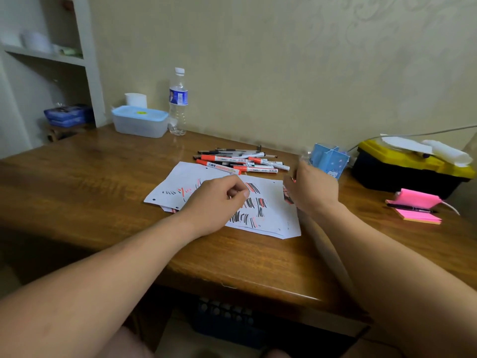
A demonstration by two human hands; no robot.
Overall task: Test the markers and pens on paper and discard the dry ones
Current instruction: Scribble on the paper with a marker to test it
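Paper (280, 218) lies flat near the middle of the wooden desk (90, 177). It is several white sheets, overlapped and slightly fanned, with punched holes along the edges. Short black and red strokes cover the top sheet in rough rows.

Just behind the far edge of the sheets is a loose pile of markers and pens (242, 162). The markers have white cylindrical barrels with red-orange caps and printed labels. The pens are slimmer, dark or clear, and lie crossed behind and beneath them. One marker overlaps the top edge of the sheets.

The left hand (216, 200) rests on the sheets with its fingers curled toward the palm and the thumb tip against the forefinger. Nothing shows in its grip. The right hand (313, 189) is raised over the right edge of the sheets, seen from the back and blurred. Its fingers are bent and a red speck shows at the fingertips, but whether it grips anything cannot be told.

Near the right hand stands a pale blue pen holder (331, 158) with partitions. Further right is a black toolbox (402, 174) with a yellow lid and white crumpled material on top. In front of it a black pen (413, 208) lies across a block of pink sticky notes (423, 215).

At the back left, by the wall, a clear ribbed water bottle (178, 104) stands upright beside a translucent rectangular container (140, 125) with a light blue lid.
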